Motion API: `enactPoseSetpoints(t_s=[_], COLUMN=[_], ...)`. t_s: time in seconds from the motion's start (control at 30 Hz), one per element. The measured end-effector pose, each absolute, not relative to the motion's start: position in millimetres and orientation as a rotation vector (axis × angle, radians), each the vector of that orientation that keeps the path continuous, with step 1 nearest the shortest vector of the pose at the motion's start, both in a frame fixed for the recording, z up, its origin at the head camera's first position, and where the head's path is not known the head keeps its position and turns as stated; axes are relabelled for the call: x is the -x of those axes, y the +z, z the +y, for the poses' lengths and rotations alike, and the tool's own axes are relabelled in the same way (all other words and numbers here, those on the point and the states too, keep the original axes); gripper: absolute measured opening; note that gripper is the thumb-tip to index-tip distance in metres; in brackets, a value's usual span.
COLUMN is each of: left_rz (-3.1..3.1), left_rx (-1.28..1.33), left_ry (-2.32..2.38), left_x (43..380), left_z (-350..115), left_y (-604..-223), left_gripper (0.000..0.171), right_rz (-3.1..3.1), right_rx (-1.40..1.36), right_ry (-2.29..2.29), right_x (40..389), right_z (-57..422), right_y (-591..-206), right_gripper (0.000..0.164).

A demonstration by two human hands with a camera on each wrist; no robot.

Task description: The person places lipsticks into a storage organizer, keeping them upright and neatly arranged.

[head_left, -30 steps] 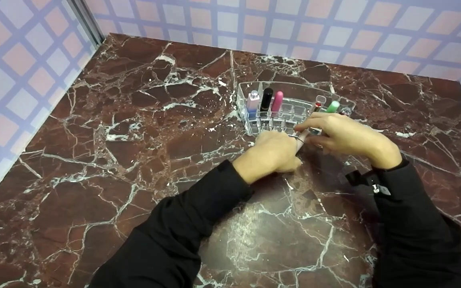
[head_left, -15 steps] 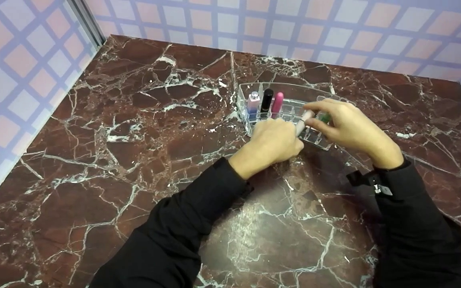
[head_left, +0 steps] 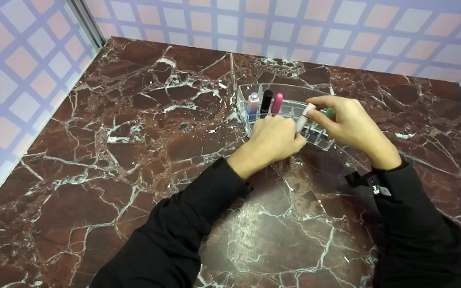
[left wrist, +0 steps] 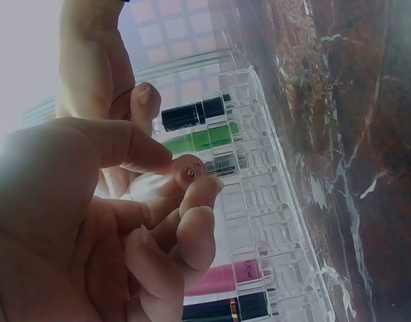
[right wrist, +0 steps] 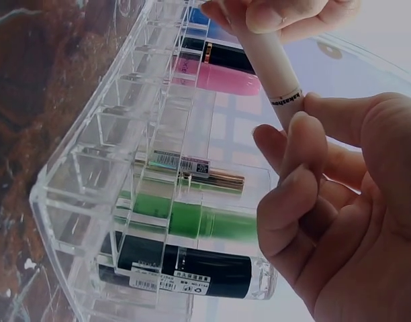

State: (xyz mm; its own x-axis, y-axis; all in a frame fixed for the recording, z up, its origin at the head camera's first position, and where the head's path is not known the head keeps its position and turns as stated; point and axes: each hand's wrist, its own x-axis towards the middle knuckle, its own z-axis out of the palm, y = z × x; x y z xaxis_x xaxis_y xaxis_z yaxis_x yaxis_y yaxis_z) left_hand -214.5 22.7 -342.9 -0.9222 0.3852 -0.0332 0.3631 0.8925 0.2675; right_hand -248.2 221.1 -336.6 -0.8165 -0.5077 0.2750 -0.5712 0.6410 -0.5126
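Observation:
Both hands hold one slim white cosmetic tube [head_left: 304,117] over the front of a clear divided organizer [head_left: 319,141]. My left hand [head_left: 272,137] grips the tube's lower end, its fingers curled. At the upper end, my right hand [head_left: 344,120] pinches the tube between thumb and fingertips. Small dark lettering rings the tube [right wrist: 269,60] near that end in the right wrist view. Standing in the organizer's left slots are a pink-and-blue tube [head_left: 253,106], a black tube [head_left: 267,102] and a pink tube [head_left: 277,103].
A green tube [right wrist: 185,218], a gold-trimmed clear tube [right wrist: 215,182] and a dark labelled bottle [right wrist: 185,268] occupy slots beneath my right hand. Marbled dark red tabletop [head_left: 94,160] surrounds the organizer. Checked panels [head_left: 270,30] border the table behind and at left.
The white tube has risen and tipped more upright, showing more of its length. Both hands have shifted slightly up, uncovering the organizer's front right corner, while the right hand covers more of the green tube.

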Motion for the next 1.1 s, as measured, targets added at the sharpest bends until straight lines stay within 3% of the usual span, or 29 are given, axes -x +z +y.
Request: enactPoseSetpoints(t_s=[0.77,1.1], left_rz=[2.999,3.031], left_rx=[-0.601,-0.583], left_ry=[0.430,0.534], left_x=[223,230], left_z=[20,17], left_y=[-348,-348], left_gripper=[0.040,0.030], right_rz=[-2.639,-2.593], right_rx=[-0.887,-0.891], right_ry=[0.970,0.920], right_x=[246,248], right_z=[218,214], right_y=[-334,-327], right_gripper=[0.032,0.032])
